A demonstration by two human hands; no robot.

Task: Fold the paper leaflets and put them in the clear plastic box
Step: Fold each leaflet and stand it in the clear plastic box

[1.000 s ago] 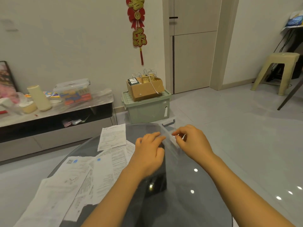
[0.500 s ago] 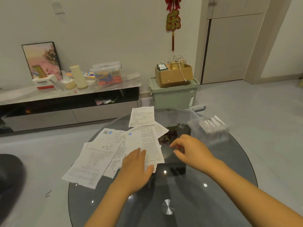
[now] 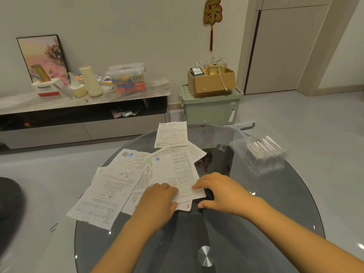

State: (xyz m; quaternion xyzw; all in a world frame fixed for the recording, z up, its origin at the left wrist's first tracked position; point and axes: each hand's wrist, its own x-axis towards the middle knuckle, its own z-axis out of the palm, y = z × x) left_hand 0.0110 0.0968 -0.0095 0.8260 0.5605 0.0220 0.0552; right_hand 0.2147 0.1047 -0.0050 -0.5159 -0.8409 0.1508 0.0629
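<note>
Several printed paper leaflets [image 3: 110, 186] lie overlapping on the left half of a round dark glass table [image 3: 246, 223]. The top leaflet [image 3: 181, 170] lies nearest me. My left hand [image 3: 159, 201] pinches its near left corner, fingers curled on top and thumb at the edge. My right hand [image 3: 222, 192] touches the leaflet's near right corner with its fingertips, and its thumb is spread apart. A clear plastic box [image 3: 258, 156] stands at the table's right, holding several folded white leaflets.
One more leaflet [image 3: 171, 134] lies at the table's far edge. Beyond the table stand a green storage bin [image 3: 210, 109] with a cardboard box [image 3: 212, 79] on top, and a low cabinet [image 3: 78, 107] with clutter at the left. A metal hub [image 3: 204, 256] sits in the glass near me.
Both hands came back from the plastic box to the leaflet pile. My left hand now pinches the top leaflet's corner and my right fingertips have reached its edge. My view tilted down and left.
</note>
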